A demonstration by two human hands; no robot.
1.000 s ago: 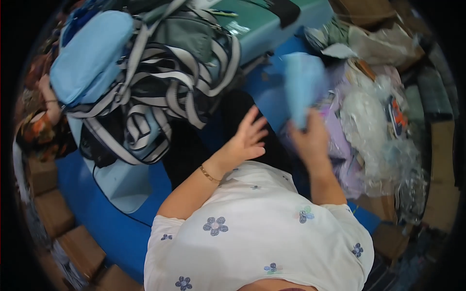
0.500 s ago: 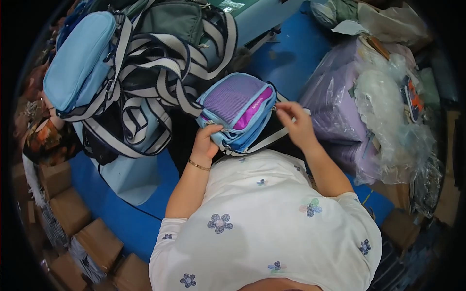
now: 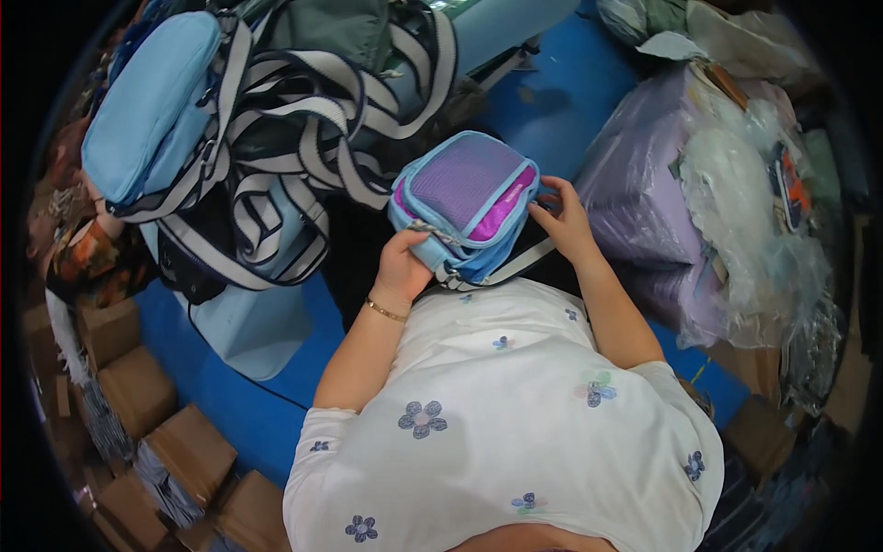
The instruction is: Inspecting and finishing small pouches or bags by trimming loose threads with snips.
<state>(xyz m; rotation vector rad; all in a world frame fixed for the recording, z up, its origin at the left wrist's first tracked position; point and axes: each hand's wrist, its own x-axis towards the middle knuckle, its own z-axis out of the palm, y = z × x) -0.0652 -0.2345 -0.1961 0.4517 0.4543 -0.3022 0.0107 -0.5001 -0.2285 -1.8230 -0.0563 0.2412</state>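
A white shirt with flower motifs fills the lower middle of the frame. A heap of bags with striped straps covers the upper left, and a plastic-wrapped purple stack stands at the right. The small blue-and-purple bag is just above the frame's centre. The left hand clamps its lower-left corner; the right hand, thumb and fingers apart, is at its right edge, grip unclear. A bracelet circles the left wrist.
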